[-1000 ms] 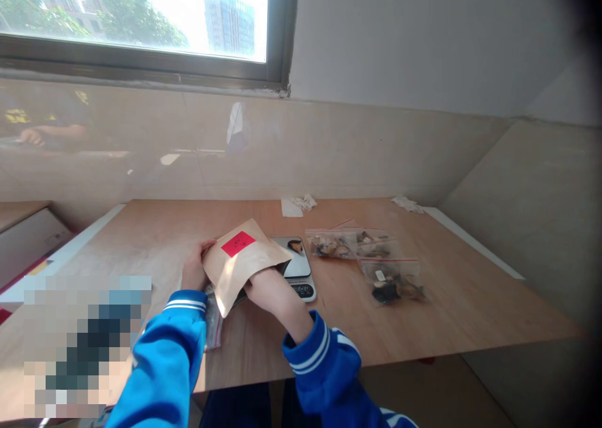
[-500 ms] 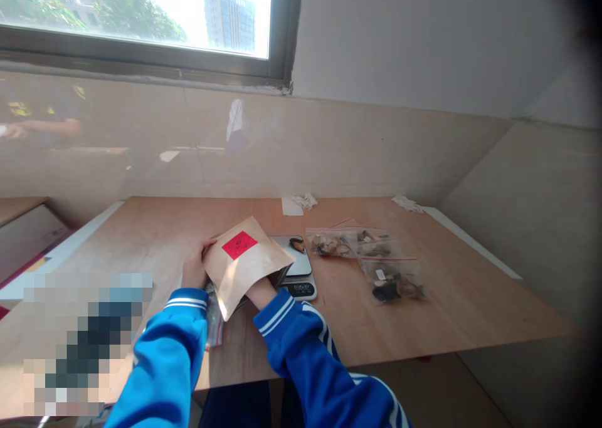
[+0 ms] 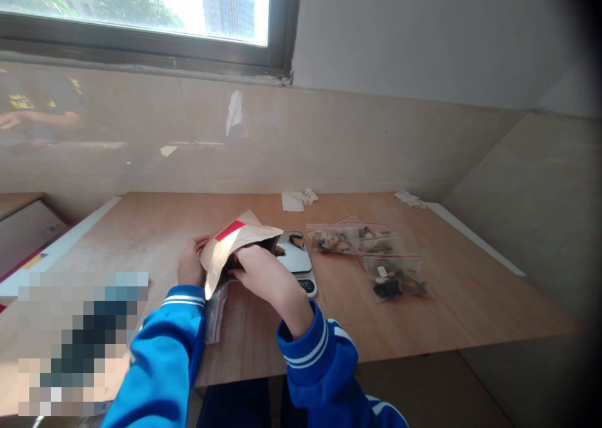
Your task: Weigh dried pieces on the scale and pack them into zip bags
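A kraft paper pouch (image 3: 214, 252) with a red label (image 3: 229, 230) lies tilted, its mouth open toward me. My left hand (image 3: 190, 260) is closed on its left edge. My right hand (image 3: 258, 270) reaches into the mouth; its fingertips are hidden inside, so I cannot see what they hold. Just behind and to the right stands a flat kitchen scale (image 3: 301, 262), partly covered by the pouch and my hand. Dark brown dried pieces (image 3: 296, 240) rest on its plate. A clear zip bag (image 3: 214, 318) lies below the pouch, close to my left sleeve.
Several zip bags of dried pieces (image 3: 399, 281) lie right of the scale. White paper (image 3: 292, 201) and a crumpled tissue (image 3: 410, 199) are at the table's back edge, before a tiled wall. A pixelated patch covers the table's left front.
My right hand has drawn partly back out of the pouch, showing its back and wrist. The pouch has tipped so its mouth shows, and another dried piece is visible on the scale.
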`<state>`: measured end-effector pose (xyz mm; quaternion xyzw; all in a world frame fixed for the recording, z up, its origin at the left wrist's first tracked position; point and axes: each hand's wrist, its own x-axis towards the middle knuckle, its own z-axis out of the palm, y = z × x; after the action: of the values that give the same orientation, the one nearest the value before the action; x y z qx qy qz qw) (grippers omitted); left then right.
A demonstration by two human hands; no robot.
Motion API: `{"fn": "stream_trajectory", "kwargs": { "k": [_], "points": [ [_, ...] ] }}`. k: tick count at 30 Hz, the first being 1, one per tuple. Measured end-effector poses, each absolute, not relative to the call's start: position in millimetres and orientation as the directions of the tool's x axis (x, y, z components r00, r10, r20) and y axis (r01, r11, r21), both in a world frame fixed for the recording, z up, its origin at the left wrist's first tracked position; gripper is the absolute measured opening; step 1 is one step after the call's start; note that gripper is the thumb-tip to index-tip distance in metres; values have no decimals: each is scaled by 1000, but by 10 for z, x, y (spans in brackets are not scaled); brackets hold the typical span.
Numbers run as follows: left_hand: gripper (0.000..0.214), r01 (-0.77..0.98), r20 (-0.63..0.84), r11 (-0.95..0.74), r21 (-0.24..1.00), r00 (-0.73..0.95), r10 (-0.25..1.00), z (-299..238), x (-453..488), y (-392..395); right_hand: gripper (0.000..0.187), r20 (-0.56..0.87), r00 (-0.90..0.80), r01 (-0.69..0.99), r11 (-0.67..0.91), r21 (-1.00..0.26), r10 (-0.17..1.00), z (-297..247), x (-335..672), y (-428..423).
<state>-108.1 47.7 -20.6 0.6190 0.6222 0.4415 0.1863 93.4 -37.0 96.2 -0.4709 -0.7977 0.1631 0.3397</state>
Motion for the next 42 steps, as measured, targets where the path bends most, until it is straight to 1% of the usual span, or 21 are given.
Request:
{"fn": "stream_trajectory", "kwargs": {
  "k": [2, 3, 7, 10, 12, 13, 15, 17, 19, 20, 22, 24, 26, 28, 29, 31, 33, 35, 37, 39, 42],
  "points": [
    [47, 632, 308, -138, 763, -167, 937, -156, -1057, 443, 22, 331, -408, 626, 525, -576, 851, 1060, 1042, -422],
    [46, 641, 303, -127, 757, -171, 938, -132, -1044, 427, 24, 325, -427, 609, 534, -586, 844, 1100, 1103, -443],
    [44, 662, 307, -122, 740, -170, 937, -78, -1005, 390, 37, 341, -405, 459, 511, -727, 849, 1184, 1355, -539],
    [44, 667, 312, -123, 735, -170, 935, -98, -1007, 398, 41, 327, -402, 337, 470, -816, 855, 1183, 1523, -642],
    [47, 667, 338, -163, 727, -141, 931, -129, -1022, 417, 46, 323, -386, 242, 432, -869, 864, 1143, 1637, -710],
    [49, 668, 353, -186, 720, -123, 927, -144, -1032, 429, 50, 324, -359, 185, 407, -894, 875, 1103, 1699, -736],
    [49, 682, 354, -187, 707, -113, 929, -170, -1050, 459, 54, 330, -242, 69, 355, -932, 912, 977, 1828, -763],
    [48, 708, 312, -119, 696, -149, 938, -186, -1063, 492, 49, 314, -74, 7, 315, -949, 947, 798, 1951, -745],
    [50, 722, 277, -63, 690, -183, 943, -193, -1068, 523, 44, 282, 62, 29, 280, -959, 957, 595, 2045, -689],
    [52, 721, 273, -56, 690, -188, 943, -195, -1068, 535, 43, 267, 99, 72, 261, -963, 959, 498, 2075, -652],
    [53, 714, 282, -70, 696, -182, 942, -196, -1068, 549, 41, 259, 110, 211, 232, -949, 959, 326, 2099, -571],
    [53, 709, 287, -78, 701, -180, 941, -200, -1069, 552, 35, 296, 97, 402, 234, -885, 950, 193, 2083, -495],
    [55, 708, 287, -73, 702, -188, 940, -208, -1074, 552, 34, 358, 97, 581, 239, -778, 929, 88, 2047, -433],
    [57, 711, 288, -63, 700, -201, 936, -221, -1083, 557, 36, 409, 124, 700, 213, -682, 904, 1, 2017, -387],
    [58, 713, 289, -60, 698, -204, 935, -228, -1088, 561, 38, 419, 135, 732, 195, -653, 898, -35, 2009, -372],
    [58, 716, 291, -62, 695, -201, 935, -237, -1096, 571, 42, 420, 143, 757, 174, -630, 896, -76, 2006, -360],
    [58, 712, 291, -69, 698, -194, 937, -235, -1100, 574, 46, 418, 144, 755, 174, -632, 897, -48, 2008, -385],
    [56, 709, 287, -68, 701, -193, 938, -221, -1097, 564, 43, 446, 163, 727, 199, -657, 880, 78, 1989, -457],
    [52, 717, 288, -74, 694, -182, 940, -199, -1087, 539, 33, 512, 190, 669, 271, -692, 838, 292, 1926, -566],
    [46, 724, 308, -100, 683, -161, 938, -177, -1072, 506, 26, 592, 190, 599, 385, -702, 784, 545, 1818, -677],
    [42, 722, 352, -155, 674, -129, 927, -162, -1048, 465, 26, 674, 45, 574, 533, -622, 737, 845, 1630, -763]
  ]
}}
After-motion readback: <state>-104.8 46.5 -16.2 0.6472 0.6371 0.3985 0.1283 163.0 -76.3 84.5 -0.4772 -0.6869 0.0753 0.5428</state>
